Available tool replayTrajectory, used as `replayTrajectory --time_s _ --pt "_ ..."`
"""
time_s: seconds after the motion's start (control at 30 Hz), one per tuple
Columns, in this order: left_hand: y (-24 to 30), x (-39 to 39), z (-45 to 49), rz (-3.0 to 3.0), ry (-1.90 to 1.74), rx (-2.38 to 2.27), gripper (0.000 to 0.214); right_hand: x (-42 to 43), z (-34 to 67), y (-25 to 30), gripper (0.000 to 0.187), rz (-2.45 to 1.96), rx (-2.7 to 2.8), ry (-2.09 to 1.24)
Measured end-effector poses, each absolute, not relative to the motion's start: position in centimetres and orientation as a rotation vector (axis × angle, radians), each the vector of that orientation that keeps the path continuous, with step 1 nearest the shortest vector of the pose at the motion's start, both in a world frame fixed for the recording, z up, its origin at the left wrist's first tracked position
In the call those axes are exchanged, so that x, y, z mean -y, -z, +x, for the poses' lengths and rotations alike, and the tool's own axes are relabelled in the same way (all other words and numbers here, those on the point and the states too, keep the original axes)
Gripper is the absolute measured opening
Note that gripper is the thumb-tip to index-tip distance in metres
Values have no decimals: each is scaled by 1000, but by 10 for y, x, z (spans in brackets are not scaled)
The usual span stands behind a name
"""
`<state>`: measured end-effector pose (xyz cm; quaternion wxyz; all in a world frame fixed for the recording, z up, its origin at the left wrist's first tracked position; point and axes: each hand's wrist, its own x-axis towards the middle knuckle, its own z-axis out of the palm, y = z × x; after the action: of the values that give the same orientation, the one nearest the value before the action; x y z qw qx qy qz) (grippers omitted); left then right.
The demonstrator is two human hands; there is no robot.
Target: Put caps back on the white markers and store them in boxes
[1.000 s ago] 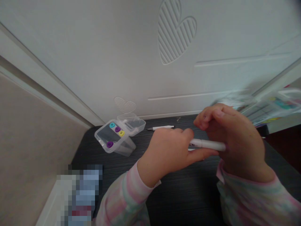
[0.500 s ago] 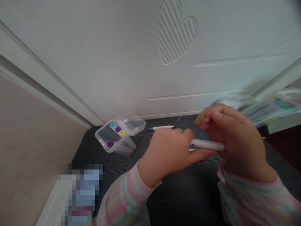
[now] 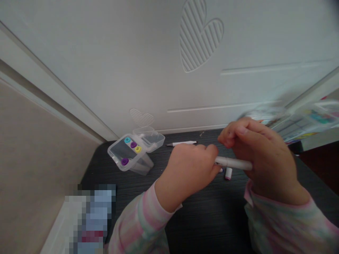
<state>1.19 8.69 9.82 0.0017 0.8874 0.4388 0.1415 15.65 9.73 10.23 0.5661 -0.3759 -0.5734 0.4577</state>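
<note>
Over a dark wood-grain tabletop (image 3: 201,218) both of my hands hold one white marker (image 3: 233,163) that lies level between them. My left hand (image 3: 189,173) is curled round its left end, fingers closed. My right hand (image 3: 261,158) grips the right part of the barrel, with thumb and forefinger pinched above it. A small white cap with a pink end (image 3: 228,173) lies on the table just below the marker. Both sleeves are striped in pastel pink and green.
A tipped clear plastic marker box (image 3: 132,153) with cyan, purple and yellow caps showing sits at the back left. Another white marker (image 3: 182,143) lies near the white panel with raised hearts (image 3: 201,35). Blurred clear containers (image 3: 304,120) stand at the right.
My left hand's fingers have curled in, uncovering the small cap on the table beneath the marker. The marker and my right hand have barely moved.
</note>
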Motion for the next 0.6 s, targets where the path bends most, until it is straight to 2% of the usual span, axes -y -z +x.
replayTrajectory --time_s 0.6 --pt "-98 -88 12 2815 -460 -1399 14 -95 154 -103 17 -904 1326 -1111"
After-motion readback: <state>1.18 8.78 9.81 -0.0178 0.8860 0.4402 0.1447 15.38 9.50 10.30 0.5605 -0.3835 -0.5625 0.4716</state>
